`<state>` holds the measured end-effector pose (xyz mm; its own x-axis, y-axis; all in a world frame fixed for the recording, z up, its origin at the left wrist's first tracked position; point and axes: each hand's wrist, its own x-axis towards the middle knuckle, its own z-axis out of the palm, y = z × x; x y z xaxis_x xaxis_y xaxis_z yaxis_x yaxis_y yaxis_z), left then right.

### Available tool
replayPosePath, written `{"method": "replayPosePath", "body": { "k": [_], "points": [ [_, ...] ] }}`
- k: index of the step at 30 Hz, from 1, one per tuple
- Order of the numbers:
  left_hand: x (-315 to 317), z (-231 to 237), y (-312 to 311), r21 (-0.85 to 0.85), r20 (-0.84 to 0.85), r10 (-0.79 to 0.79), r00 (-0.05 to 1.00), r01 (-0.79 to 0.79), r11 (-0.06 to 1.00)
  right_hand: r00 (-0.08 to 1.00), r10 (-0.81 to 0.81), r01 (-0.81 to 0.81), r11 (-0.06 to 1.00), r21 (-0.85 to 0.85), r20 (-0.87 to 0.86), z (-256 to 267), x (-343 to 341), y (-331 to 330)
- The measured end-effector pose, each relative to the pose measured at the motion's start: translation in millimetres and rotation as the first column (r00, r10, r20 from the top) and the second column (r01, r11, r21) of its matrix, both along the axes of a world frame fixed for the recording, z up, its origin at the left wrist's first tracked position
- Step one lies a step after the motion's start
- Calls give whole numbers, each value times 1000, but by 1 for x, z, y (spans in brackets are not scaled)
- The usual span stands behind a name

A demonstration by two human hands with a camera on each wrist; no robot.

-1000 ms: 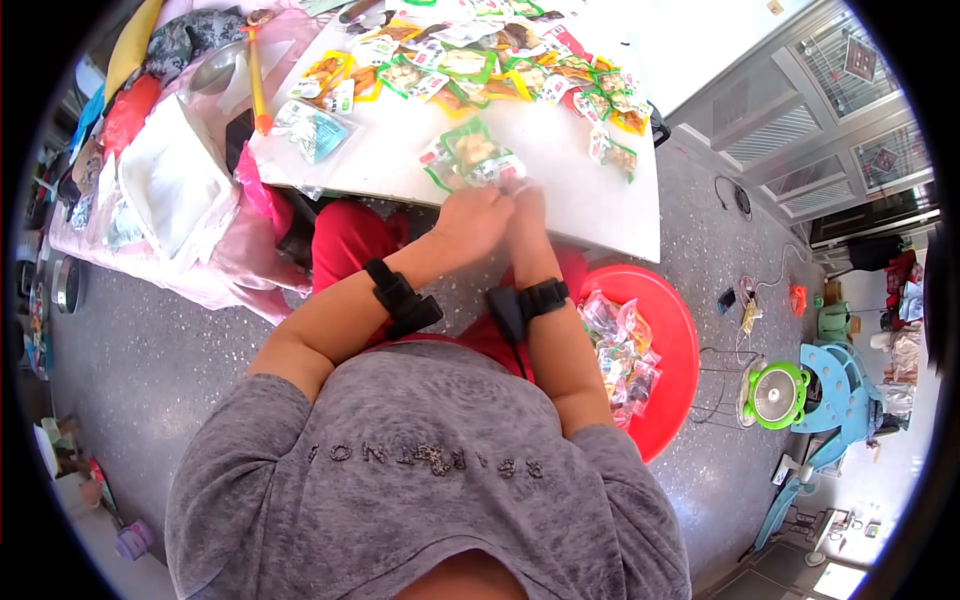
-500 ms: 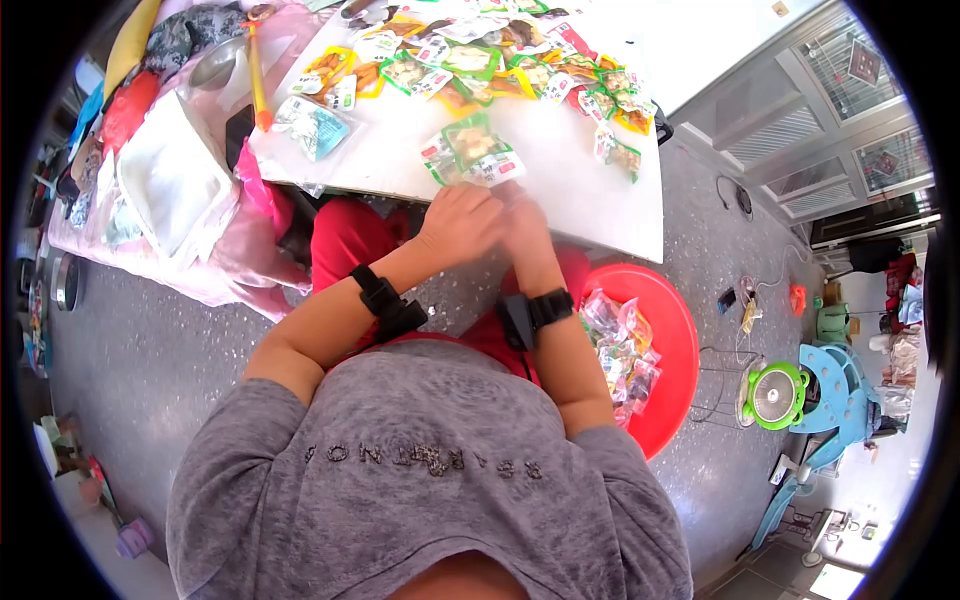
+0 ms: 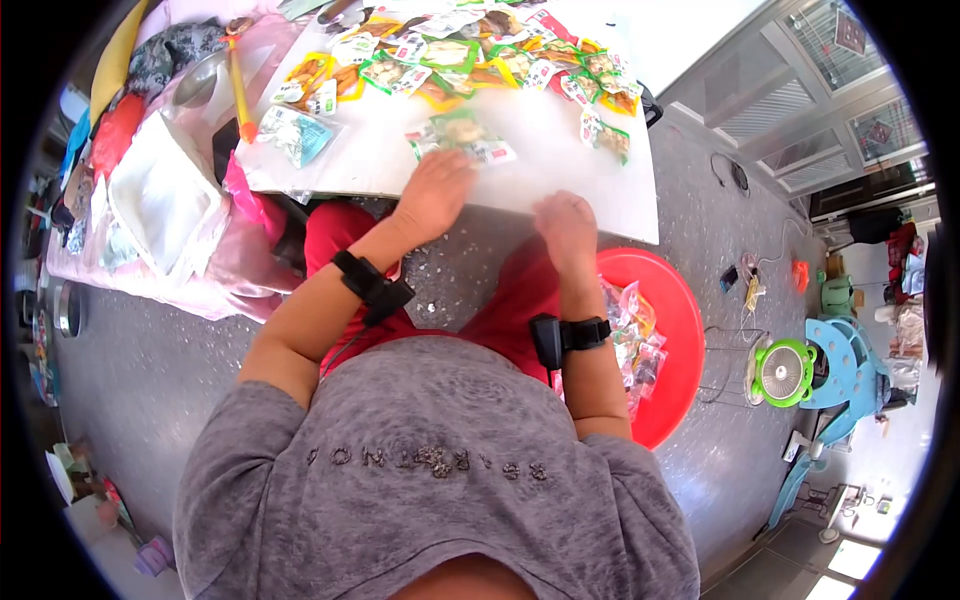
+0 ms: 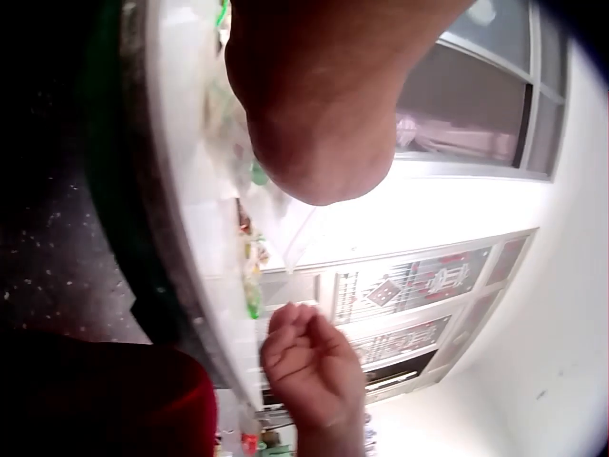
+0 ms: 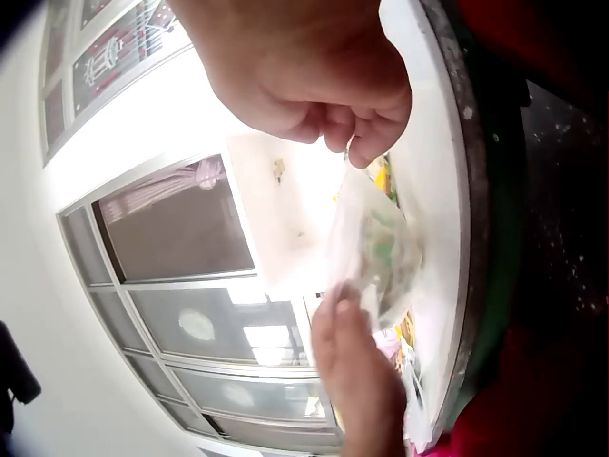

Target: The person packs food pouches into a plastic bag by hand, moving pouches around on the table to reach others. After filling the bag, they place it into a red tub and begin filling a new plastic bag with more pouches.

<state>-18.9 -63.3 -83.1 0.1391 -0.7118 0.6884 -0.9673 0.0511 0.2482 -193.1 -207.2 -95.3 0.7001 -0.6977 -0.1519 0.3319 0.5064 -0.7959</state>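
Observation:
A clear plastic packet [image 3: 460, 138] with green and white printing and pale contents, blurred, is over the near part of the white table [image 3: 370, 165]. My left hand [image 3: 437, 195] is at its near edge, and in the right wrist view its thumb and fingers pinch the clear bag [image 5: 376, 252]. My right hand [image 3: 568, 225] is apart from the packet, close to the table's front edge. Its fingers are curled toward the palm in the left wrist view, and nothing shows in them. Many similar packets [image 3: 450, 55] lie heaped along the table's far side.
A red basin [image 3: 685, 340] of filled packets stands on the floor by my right arm. One packet [image 3: 605, 138] lies at the table's right, a blue-and-clear bag [image 3: 295, 135] at its left. Pink cloth [image 3: 200, 280] borders the left side; a green fan [image 3: 783, 372] stands farther right.
My hands were together at the packet's near edge. The right hand has come away toward the right, while the left has moved slightly left and away from my body.

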Motion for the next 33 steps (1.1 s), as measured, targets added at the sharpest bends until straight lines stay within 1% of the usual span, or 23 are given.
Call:
{"method": "replayPosePath", "body": {
  "k": [2,3,4,5,7,8,9,10,11,12,13,14,16,18,19,20,21,22,25,29,32,33],
  "points": [
    [14,22,-1,-82,-121,-61,991,52,995,972,-134,108,985,-136,-195,32,1,8],
    [19,40,2,-51,-167,-69,984,62,997,965,-146,103,975,-195,-220,38,1,6],
    [24,60,6,-20,-212,-74,975,71,997,965,-159,96,955,-282,-208,48,1,5],
    [28,73,8,35,-325,-27,945,40,999,966,-170,88,926,-368,-196,59,2,6],
    [28,105,12,147,-558,-31,829,136,980,975,-162,59,849,-525,-153,75,3,1],
    [27,115,14,192,-661,-18,750,193,962,986,-139,59,811,-582,-93,82,4,2],
    [23,119,15,156,-672,-51,738,209,965,993,-112,63,769,-636,-37,91,6,5],
    [17,123,17,188,-716,-39,697,247,951,997,-82,70,725,-685,16,101,7,9],
    [12,126,20,219,-758,-23,652,287,933,1000,-30,17,733,-680,-7,111,6,16],
    [5,126,23,249,-797,-1,603,331,910,994,-12,-76,620,-781,-107,118,5,21],
    [-2,122,25,211,-798,-32,601,328,921,978,-13,-177,495,-851,-210,123,5,23],
    [-9,120,28,213,-787,-31,616,319,923,948,-37,-282,364,-888,-316,126,2,26],
    [-24,117,33,215,-770,-54,635,339,916,969,-52,-238,28,-971,-240,122,-1,37],
    [-31,112,35,212,-722,-58,689,301,930,924,-126,-375,-126,-918,-360,121,-5,48],
    [-33,109,35,207,-695,-59,716,279,938,933,-145,-348,-127,-929,-329,113,-6,53],
    [-37,107,36,198,-720,-62,691,291,936,941,-160,-320,-133,-938,-298,104,-7,58],
    [-41,104,36,188,-743,-62,666,297,936,958,-175,-252,-126,-959,-229,98,-11,63],
    [-44,102,36,176,-764,-59,643,295,939,950,-181,-273,-91,-958,-254,95,-16,67],
    [-49,96,34,228,-742,-88,664,373,899,937,-157,-314,9,-949,-312,83,-25,66],
    [-52,87,35,325,-741,-99,665,483,813,940,-148,-311,3,-951,-308,84,-53,52],
    [-49,72,35,296,-769,-127,627,524,798,939,-219,-271,7,-963,-266,81,-80,41],
    [-42,62,32,297,-775,-113,622,516,803,904,-292,-282,145,-948,-313,87,-103,33]
  ]
}}
